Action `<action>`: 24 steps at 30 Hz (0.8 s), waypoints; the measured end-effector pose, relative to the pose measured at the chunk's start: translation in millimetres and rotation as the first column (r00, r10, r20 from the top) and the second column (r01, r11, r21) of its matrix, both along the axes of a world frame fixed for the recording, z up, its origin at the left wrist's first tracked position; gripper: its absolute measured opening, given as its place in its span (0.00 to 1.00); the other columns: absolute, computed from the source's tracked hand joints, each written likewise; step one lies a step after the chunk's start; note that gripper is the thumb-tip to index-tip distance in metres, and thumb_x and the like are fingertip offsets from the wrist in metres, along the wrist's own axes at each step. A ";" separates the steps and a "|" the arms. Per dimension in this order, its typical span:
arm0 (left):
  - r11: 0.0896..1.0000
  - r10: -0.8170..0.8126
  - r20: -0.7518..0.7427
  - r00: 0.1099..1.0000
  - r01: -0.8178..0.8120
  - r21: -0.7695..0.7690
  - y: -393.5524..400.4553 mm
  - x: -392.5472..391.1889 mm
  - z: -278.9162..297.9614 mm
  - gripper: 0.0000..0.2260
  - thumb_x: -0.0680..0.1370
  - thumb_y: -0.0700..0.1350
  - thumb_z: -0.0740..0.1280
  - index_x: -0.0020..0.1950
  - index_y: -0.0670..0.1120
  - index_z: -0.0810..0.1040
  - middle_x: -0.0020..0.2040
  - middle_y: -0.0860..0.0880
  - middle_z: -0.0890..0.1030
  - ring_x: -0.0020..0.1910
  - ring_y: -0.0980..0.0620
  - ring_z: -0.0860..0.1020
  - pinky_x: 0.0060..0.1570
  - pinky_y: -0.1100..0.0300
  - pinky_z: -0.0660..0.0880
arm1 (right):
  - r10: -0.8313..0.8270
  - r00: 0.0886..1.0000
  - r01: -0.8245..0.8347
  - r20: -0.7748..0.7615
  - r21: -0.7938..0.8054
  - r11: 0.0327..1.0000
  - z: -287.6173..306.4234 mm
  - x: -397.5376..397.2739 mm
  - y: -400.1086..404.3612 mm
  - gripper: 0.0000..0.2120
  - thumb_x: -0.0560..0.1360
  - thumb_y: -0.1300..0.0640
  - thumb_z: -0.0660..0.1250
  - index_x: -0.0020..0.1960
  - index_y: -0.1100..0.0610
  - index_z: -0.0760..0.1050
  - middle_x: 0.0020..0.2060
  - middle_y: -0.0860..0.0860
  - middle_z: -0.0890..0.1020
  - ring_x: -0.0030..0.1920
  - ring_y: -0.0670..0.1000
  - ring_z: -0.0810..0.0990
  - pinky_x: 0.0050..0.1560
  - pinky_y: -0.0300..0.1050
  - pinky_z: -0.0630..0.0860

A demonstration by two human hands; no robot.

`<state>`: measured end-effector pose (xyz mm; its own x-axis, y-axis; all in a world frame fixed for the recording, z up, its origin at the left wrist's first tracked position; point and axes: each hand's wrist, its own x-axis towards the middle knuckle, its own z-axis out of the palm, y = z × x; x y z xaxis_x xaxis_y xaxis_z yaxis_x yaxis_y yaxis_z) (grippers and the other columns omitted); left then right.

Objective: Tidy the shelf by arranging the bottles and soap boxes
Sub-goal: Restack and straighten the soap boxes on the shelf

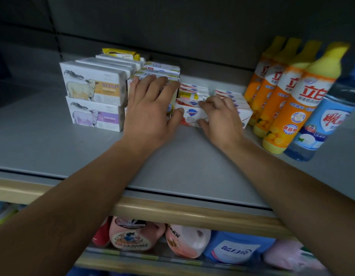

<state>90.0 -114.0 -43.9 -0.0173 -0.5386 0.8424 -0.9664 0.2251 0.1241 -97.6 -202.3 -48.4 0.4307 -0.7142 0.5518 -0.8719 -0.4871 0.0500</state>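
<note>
Head view. Shelf (53, 136), grey, tan front lip.

Soap boxes: sheep-print boxes (93, 96) stacked two high toward the left end; beside them a taller white stack (156, 73); a row of red-and-white boxes (192, 114) mid-shelf; a second such row (232, 98) just right of it.

Bottles: orange bottles (288, 108) in a file running back at the right end; a blue bottle (324, 124) at the front of that end.

Left hand (150, 110): fingers straight, laid over the taller stack, thumb touching the front red-and-white box.

Right hand (220, 116): fingers and thumb curled round that box's right end, grasping it.

Step, as judged: squaring the red-and-white row against its neighbour.

Next: likely a level push left, taller stack braced.

Lower shelf: pouches (130, 238).
</note>
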 end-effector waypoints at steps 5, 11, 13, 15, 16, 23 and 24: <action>1.000 0.001 -0.004 1.000 -0.001 0.023 1.3 -0.4 1.1 0.23 0.77 0.53 0.63 0.68 0.44 0.75 0.66 0.43 0.75 0.69 0.40 0.69 0.72 0.41 0.57 | -0.004 0.986 -0.011 0.165 0.090 0.996 -3.6 1.9 5.6 0.26 0.72 0.58 0.72 0.70 0.54 0.72 0.65 0.55 0.76 0.65 0.58 0.70 0.65 0.49 0.66; 0.999 -0.002 0.012 1.000 0.001 0.032 5.1 -0.5 3.1 0.23 0.78 0.53 0.62 0.69 0.44 0.74 0.67 0.43 0.75 0.69 0.40 0.69 0.71 0.40 0.58 | -0.008 0.900 -0.103 0.436 0.231 0.967 7.2 -7.1 29.3 0.23 0.71 0.63 0.73 0.63 0.51 0.76 0.61 0.51 0.76 0.58 0.51 0.75 0.56 0.36 0.67; 0.999 -0.001 0.008 1.000 0.001 0.051 7.5 -2.5 5.4 0.24 0.78 0.54 0.61 0.70 0.44 0.73 0.68 0.43 0.75 0.69 0.39 0.69 0.71 0.40 0.58 | -0.003 0.843 -0.162 0.538 0.259 0.952 7.7 -18.1 45.8 0.21 0.71 0.64 0.72 0.62 0.51 0.77 0.61 0.50 0.76 0.55 0.48 0.76 0.57 0.38 0.72; 0.996 0.003 -0.002 1.000 -0.003 0.090 10.3 -4.8 7.8 0.24 0.77 0.54 0.61 0.71 0.44 0.73 0.70 0.43 0.74 0.71 0.39 0.68 0.73 0.40 0.56 | -0.008 0.785 -0.208 0.619 0.276 0.938 6.4 -30.3 62.6 0.19 0.72 0.65 0.71 0.60 0.50 0.78 0.59 0.49 0.78 0.53 0.45 0.78 0.55 0.36 0.74; 0.993 0.009 -0.005 1.000 -0.008 0.116 11.7 -5.2 9.2 0.25 0.77 0.54 0.61 0.71 0.45 0.72 0.71 0.43 0.72 0.72 0.40 0.66 0.73 0.41 0.55 | -0.011 0.759 -0.229 0.651 0.282 0.932 5.2 -35.5 70.4 0.19 0.72 0.65 0.71 0.59 0.49 0.78 0.58 0.48 0.78 0.50 0.42 0.78 0.52 0.31 0.74; 0.976 -0.169 -0.016 0.985 0.170 0.139 45.7 -22.8 28.4 0.28 0.74 0.54 0.66 0.72 0.46 0.72 0.73 0.44 0.69 0.73 0.41 0.64 0.72 0.46 0.61 | -0.064 0.626 -0.368 0.777 0.367 0.854 8.1 -54.3 104.9 0.16 0.74 0.64 0.69 0.54 0.45 0.76 0.54 0.45 0.81 0.50 0.45 0.82 0.48 0.45 0.81; 0.941 -0.287 -0.032 0.957 0.288 0.176 53.1 -27.6 27.2 0.29 0.72 0.53 0.69 0.72 0.46 0.72 0.73 0.44 0.70 0.73 0.43 0.65 0.71 0.49 0.62 | -0.070 0.594 -0.410 0.802 0.375 0.831 9.6 -55.8 108.0 0.16 0.75 0.65 0.69 0.52 0.44 0.76 0.54 0.46 0.82 0.50 0.46 0.83 0.49 0.47 0.82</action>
